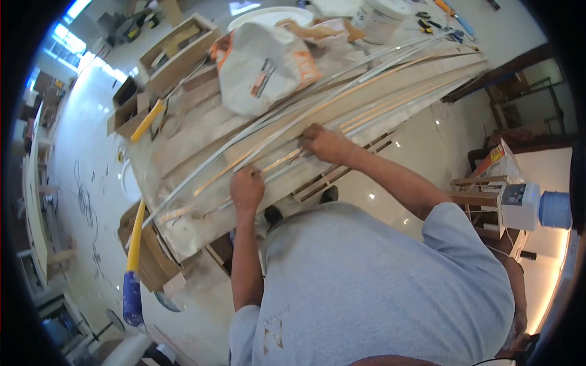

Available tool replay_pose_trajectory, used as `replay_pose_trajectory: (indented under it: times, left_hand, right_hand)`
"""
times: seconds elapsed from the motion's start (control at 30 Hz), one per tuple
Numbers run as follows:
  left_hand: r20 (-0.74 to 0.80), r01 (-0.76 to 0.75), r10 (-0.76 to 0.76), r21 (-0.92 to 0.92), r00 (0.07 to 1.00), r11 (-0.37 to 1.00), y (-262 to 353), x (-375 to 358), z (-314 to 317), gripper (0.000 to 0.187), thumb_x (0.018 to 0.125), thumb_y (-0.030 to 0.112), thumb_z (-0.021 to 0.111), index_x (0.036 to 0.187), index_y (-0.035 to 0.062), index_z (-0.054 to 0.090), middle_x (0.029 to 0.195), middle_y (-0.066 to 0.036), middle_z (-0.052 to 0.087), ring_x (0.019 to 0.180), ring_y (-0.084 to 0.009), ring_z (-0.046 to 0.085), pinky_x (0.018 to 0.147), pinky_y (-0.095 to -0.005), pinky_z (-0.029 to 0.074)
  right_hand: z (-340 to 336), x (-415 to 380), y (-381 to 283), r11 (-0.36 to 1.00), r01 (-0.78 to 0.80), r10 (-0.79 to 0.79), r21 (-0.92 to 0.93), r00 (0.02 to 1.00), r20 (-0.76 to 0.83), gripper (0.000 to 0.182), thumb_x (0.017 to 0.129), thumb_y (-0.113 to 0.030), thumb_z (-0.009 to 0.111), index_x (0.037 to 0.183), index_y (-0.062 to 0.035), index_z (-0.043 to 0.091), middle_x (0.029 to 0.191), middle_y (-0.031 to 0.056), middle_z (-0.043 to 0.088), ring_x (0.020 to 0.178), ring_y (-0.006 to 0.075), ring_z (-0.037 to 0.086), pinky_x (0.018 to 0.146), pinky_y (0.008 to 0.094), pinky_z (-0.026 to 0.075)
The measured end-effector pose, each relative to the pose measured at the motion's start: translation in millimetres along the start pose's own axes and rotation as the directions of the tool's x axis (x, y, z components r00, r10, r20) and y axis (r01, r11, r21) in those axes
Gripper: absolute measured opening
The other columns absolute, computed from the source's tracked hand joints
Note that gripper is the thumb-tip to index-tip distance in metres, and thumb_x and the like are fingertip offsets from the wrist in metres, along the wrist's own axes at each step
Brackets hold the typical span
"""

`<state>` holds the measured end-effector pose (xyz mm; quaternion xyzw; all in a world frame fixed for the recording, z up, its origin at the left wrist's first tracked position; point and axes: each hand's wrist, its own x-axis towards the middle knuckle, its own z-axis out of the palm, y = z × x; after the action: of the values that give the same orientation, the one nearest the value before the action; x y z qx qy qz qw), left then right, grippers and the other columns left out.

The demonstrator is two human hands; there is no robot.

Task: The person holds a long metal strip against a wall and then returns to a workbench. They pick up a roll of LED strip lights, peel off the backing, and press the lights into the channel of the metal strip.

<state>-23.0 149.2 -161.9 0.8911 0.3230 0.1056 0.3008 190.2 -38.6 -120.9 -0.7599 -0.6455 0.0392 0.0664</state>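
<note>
A thin orange-yellow strip (282, 161), which looks like LED tape, runs between my two hands over the near side of the workbench (177, 146). My left hand (247, 188) is closed on its left part, the fingers curled inward. Farther right, my right hand (326, 144) pinches the strip, with the fingertips partly hidden. Long pale channel strips (262, 144) lie slantwise across the bench beyond my hands. More orange-yellow strips (384, 108) stretch along the bench to the right of my right hand.
A crumpled white and orange bag (262, 70) sits at the bench's back, beside a wooden box (177, 52). Pliers and other hand tools (427, 25) lie at the far right. A yellow-and-blue handle (133, 274) stands out at the left corner, near a cardboard box (152, 256).
</note>
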Motion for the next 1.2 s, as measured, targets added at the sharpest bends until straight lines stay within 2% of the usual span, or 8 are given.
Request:
replay_pose_trajectory:
  times: [0.1, 0.47, 0.67, 0.73, 0.83, 0.9, 1.07, 1.2]
  left_hand:
    - [-0.097, -0.22, 0.221, 0.021, 0.971, 0.975, -5, 3, 7, 0.015, 0.078, 0.019, 0.074, 0.08, 0.0052, 0.068, 0.079, -0.019, 0.066, 0.079, -0.0407, 0.064, 0.072, -0.0503, 0.05]
    - [0.028, -0.057, 0.061, -0.126, 0.998, 0.99, 14, 4, -7, 0.009, 0.076, 0.007, 0.07, 0.081, -0.0012, 0.068, 0.075, -0.021, 0.067, 0.073, -0.0411, 0.063, 0.068, -0.048, 0.048]
    - [-0.004, -0.23, 0.232, 0.133, 0.973, 0.964, 33, -3, -13, 0.009, 0.078, 0.009, 0.069, 0.083, 0.0019, 0.071, 0.08, -0.019, 0.067, 0.076, -0.0405, 0.064, 0.068, -0.0493, 0.048]
    - [0.011, -0.24, 0.246, 0.26, 0.969, 0.935, 44, -5, -17, 0.013, 0.08, 0.009, 0.067, 0.09, 0.0029, 0.072, 0.088, -0.018, 0.067, 0.083, -0.0396, 0.064, 0.071, -0.0507, 0.047]
    - [0.053, -0.244, 0.238, 0.225, 0.97, 0.943, 44, -6, -17, 0.019, 0.082, 0.01, 0.064, 0.099, 0.0028, 0.071, 0.096, -0.018, 0.066, 0.09, -0.0394, 0.062, 0.077, -0.0517, 0.044]
    - [0.092, -0.238, 0.221, 0.256, 0.971, 0.937, 45, -6, -19, 0.021, 0.083, 0.011, 0.063, 0.102, 0.0031, 0.07, 0.101, -0.019, 0.065, 0.094, -0.0388, 0.062, 0.08, -0.052, 0.043]
    - [0.083, -0.243, 0.228, 0.318, 0.97, 0.916, 54, -17, -21, 0.025, 0.086, 0.014, 0.061, 0.108, 0.0039, 0.067, 0.111, -0.018, 0.064, 0.102, -0.0373, 0.061, 0.088, -0.052, 0.042]
    - [0.048, -0.297, 0.298, 0.326, 0.953, 0.897, 73, -19, -17, 0.028, 0.086, 0.013, 0.061, 0.112, 0.0047, 0.066, 0.118, -0.017, 0.062, 0.109, -0.037, 0.058, 0.095, -0.0518, 0.039]
  right_hand:
    - [17, -14, 18, 0.999, 0.004, 0.001, 0.041, 0.993, -0.121, 0.013, 0.084, -0.013, 0.059, 0.092, -0.0063, 0.065, 0.108, 0.0109, 0.058, 0.108, 0.031, 0.058, 0.081, 0.0407, 0.057]
    - [-7, -118, -2, 0.899, -0.098, 0.294, 0.428, 0.858, -0.421, 0.019, 0.087, -0.012, 0.066, 0.102, -0.0011, 0.066, 0.095, 0.0167, 0.059, 0.094, 0.036, 0.059, 0.083, 0.0448, 0.05]
    - [47, -221, -24, 0.57, -0.591, 0.756, 0.571, 0.65, -0.081, 0.02, 0.09, -0.021, 0.065, 0.098, -0.0038, 0.071, 0.088, 0.0175, 0.063, 0.088, 0.0384, 0.062, 0.081, 0.048, 0.051]
    - [122, -282, -33, 0.453, -0.762, 0.861, 0.463, 0.509, -0.005, 0.022, 0.089, -0.024, 0.063, 0.092, -0.0043, 0.072, 0.085, 0.0192, 0.067, 0.086, 0.0389, 0.063, 0.08, 0.0489, 0.051]
    - [197, -371, -80, 0.293, -0.943, 0.872, 0.157, 0.331, 0.362, 0.034, 0.086, -0.033, 0.059, 0.078, -0.0024, 0.072, 0.083, 0.0237, 0.069, 0.08, 0.0417, 0.066, 0.076, 0.0506, 0.053]
    - [213, -407, -133, 0.12, -0.992, 0.805, 0.032, 0.116, 0.582, 0.035, 0.085, -0.034, 0.061, 0.084, -0.0016, 0.074, 0.086, 0.0215, 0.071, 0.086, 0.0407, 0.069, 0.082, 0.0488, 0.054]
    - [324, -510, -263, 0.064, -0.997, 0.526, 0.034, 0.063, 0.848, 0.036, 0.084, -0.036, 0.063, 0.085, -0.0018, 0.074, 0.086, 0.0172, 0.073, 0.083, 0.035, 0.071, 0.077, 0.0468, 0.056]
    - [311, -513, -295, -0.053, -0.98, 0.641, 0.19, 0.113, 0.76, 0.036, 0.084, -0.036, 0.064, 0.085, -0.0018, 0.074, 0.085, 0.0161, 0.073, 0.08, 0.0336, 0.072, 0.075, 0.0468, 0.056]
